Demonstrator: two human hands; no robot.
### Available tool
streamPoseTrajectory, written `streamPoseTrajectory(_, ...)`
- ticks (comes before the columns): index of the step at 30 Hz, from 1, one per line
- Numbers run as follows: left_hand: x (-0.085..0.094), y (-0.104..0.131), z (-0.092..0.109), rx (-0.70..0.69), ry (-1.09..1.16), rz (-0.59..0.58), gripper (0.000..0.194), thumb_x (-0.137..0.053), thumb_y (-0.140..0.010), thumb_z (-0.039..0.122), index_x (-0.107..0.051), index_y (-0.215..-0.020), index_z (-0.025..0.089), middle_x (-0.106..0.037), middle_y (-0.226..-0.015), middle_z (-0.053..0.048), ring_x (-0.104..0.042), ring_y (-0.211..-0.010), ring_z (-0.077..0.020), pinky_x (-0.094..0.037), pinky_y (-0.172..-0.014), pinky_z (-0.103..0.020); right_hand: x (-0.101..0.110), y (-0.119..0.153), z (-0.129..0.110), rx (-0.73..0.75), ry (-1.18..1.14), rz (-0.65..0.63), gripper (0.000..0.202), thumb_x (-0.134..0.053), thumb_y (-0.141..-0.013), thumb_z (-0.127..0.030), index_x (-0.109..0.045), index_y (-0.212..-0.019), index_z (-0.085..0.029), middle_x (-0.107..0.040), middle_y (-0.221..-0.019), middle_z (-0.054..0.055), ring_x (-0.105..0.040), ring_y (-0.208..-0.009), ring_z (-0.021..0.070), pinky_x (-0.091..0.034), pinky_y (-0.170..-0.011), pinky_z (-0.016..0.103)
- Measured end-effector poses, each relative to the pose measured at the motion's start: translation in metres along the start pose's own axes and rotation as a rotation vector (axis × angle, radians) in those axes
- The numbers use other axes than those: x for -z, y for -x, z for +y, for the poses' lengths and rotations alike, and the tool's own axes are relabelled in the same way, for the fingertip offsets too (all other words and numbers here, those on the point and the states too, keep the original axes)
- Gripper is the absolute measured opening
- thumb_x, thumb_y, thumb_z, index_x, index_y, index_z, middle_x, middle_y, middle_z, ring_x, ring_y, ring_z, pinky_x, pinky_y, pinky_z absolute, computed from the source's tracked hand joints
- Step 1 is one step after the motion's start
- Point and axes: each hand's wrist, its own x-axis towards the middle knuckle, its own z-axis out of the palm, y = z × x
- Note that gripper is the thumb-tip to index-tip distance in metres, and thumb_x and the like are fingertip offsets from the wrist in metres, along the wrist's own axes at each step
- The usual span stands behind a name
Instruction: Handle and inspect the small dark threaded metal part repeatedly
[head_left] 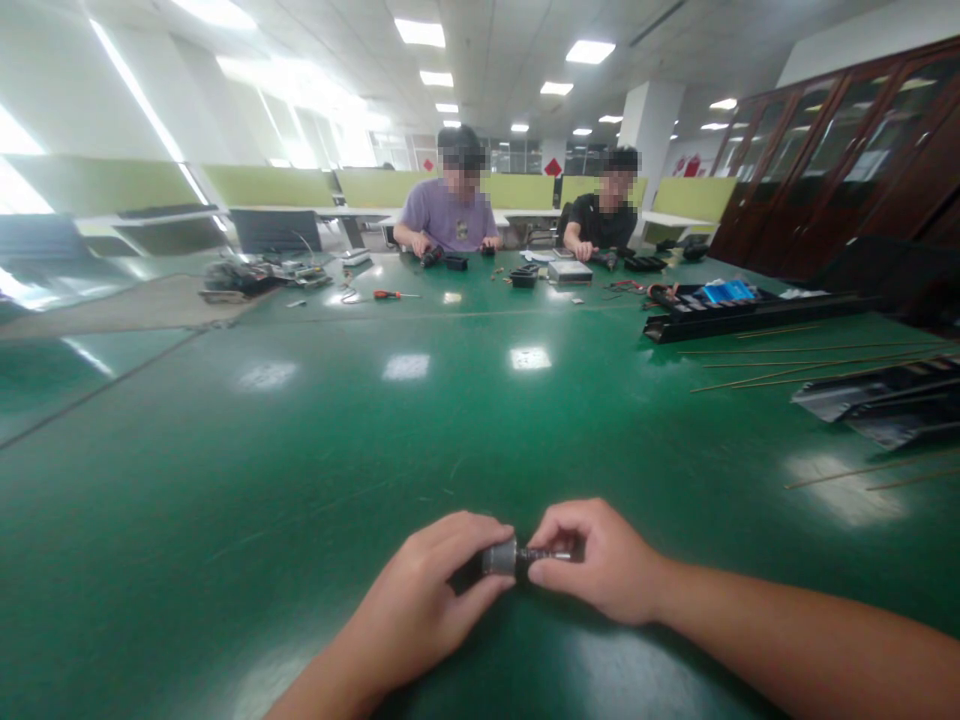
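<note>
Grey metal, shaped as a small cylinder (499,557), sits low in the middle of the view, held just above a glossy green table (300,450). A thin dark shaft (550,553) sticks out of its right end. What the part is exactly cannot be told at this size.

The left hand (431,600) wraps around the cylinder, fingers curled closed over its left end, thumb along the near side. The right hand (600,565) pinches the shaft, thumb and fingertips pressed together around it, the other fingers folded in. The 2 hands nearly touch each other at the part. Both bare forearms enter from the bottom edge.

Further out, thin wooden-looking rods (795,365) lie on the table to the right, near long black trays (720,315), 1 of them holding something blue (726,291). Dark flat pieces (885,405) lie at the right edge.

At the far side of the table, well apart from the hands, 2 people sit facing this way. 1 wears a purple shirt (450,220), the other a black shirt (609,226). Both have their hands on small dark objects. A screwdriver with a red handle (391,294) lies on the table before them, with a cluster of cables and parts (255,277) to the left.

Behind them stand green partitions (270,185), and dark wooden cabinets (840,160) line the right wall.
</note>
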Motion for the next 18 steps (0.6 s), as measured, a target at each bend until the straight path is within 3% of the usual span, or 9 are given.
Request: streamPoseTrajectory(18,0.0012,0.0005,-0.0013,-0.012,-0.014,0.006,0.030,-0.066,-0.088,0.018,-0.063,-0.117,0.023,-0.072,-0.106,-0.006,-0.069,-0.095,-0.0170,-0.056,-0.085,-0.027,-0.0006,0.0001,-0.0009,-0.004,-0.010,0.004,0.010,-0.075,-0.075,-0.024,-0.070,-0.076,-0.015,-0.064,-0.065,-0.001,-0.053,-0.058,0.0118,-0.039,-0.055,0.022)
